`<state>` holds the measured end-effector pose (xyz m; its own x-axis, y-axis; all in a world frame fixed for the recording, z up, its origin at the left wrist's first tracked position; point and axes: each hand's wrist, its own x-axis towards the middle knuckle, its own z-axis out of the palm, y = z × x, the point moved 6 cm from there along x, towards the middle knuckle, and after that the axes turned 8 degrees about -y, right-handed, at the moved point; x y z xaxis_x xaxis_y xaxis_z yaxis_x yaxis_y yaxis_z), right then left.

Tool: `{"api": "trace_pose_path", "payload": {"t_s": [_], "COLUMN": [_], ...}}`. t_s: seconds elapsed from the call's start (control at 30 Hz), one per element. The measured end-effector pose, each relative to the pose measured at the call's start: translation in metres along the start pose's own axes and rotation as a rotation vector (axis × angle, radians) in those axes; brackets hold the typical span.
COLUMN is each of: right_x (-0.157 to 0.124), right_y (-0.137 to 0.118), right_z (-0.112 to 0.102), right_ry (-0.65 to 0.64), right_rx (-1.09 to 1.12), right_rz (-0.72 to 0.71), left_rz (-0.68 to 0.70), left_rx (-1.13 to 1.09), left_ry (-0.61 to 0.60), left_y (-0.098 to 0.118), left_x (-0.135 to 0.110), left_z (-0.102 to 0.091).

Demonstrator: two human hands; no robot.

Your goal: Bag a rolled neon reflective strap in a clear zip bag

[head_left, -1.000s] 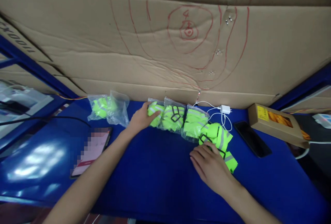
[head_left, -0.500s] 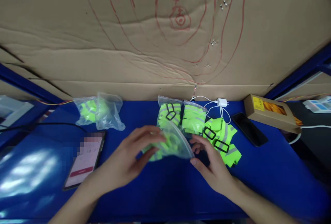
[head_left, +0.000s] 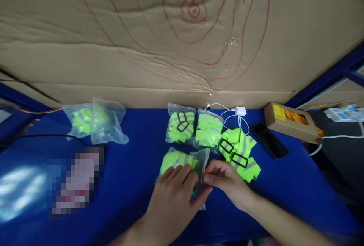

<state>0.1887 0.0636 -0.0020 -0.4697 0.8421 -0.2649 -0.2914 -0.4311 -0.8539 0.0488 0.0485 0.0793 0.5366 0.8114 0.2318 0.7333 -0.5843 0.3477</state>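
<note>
My left hand (head_left: pixel 174 193) lies on a clear plastic bag (head_left: pixel 182 162) with a folded neon-green reflective strap inside, its fingers curled over the bag. My right hand (head_left: pixel 224 179) pinches the open right edge of that same bag. The bag rests on the blue table (head_left: pixel 136 170) near its front. Just behind it two more bagged straps (head_left: pixel 182 126) (head_left: pixel 209 132) lie side by side. To the right of them sits a loose pile of unbagged green straps (head_left: pixel 240 155) with black buckles.
A further bagged strap (head_left: pixel 91 121) lies at the back left. A pixelated phone (head_left: pixel 75 181) is on the left, a black phone (head_left: pixel 269 140) on the right. A white charger and cable (head_left: pixel 239 113) and a cardboard box (head_left: pixel 291 123) sit by the cardboard wall (head_left: pixel 170 49).
My left hand took the leftmost bag from the row at the back and brought it to the table's front. My right hand left the loose straps and took hold of the bag's edge.
</note>
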Motion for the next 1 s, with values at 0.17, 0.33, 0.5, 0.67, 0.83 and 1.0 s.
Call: {"api": "trace_pose_path", "payload": {"t_s": [0.17,0.33,0.5,0.67,0.83,1.0], "right_x": [0.002,0.004,0.005,0.005,0.003,0.004], "right_y": [0.002,0.008,0.016,0.015,0.011,0.014], "right_z": [0.002,0.002,0.003,0.006,0.008,0.006], "right_ry": [-0.026,-0.037,-0.067,-0.053,-0.054,-0.076], "right_rx": [0.019,0.041,0.057,0.016,-0.079,-0.15], "right_rz": [0.004,0.015,0.053,0.069,0.013,-0.007], "left_rz": [-0.06,-0.114,-0.181,-0.2,-0.204,-0.141], "left_rx": [-0.144,-0.196,-0.201,-0.308,-0.401,-0.437], "left_ry": [-0.094,-0.115,-0.154,-0.274,-0.306,-0.287], "left_y": [-0.009,-0.01,-0.01,-0.014,-0.019,-0.019], "left_x": [0.002,-0.003,-0.007,-0.008,-0.01,-0.013], "left_z": [0.008,0.014,0.019,0.023,0.027,0.03]}}
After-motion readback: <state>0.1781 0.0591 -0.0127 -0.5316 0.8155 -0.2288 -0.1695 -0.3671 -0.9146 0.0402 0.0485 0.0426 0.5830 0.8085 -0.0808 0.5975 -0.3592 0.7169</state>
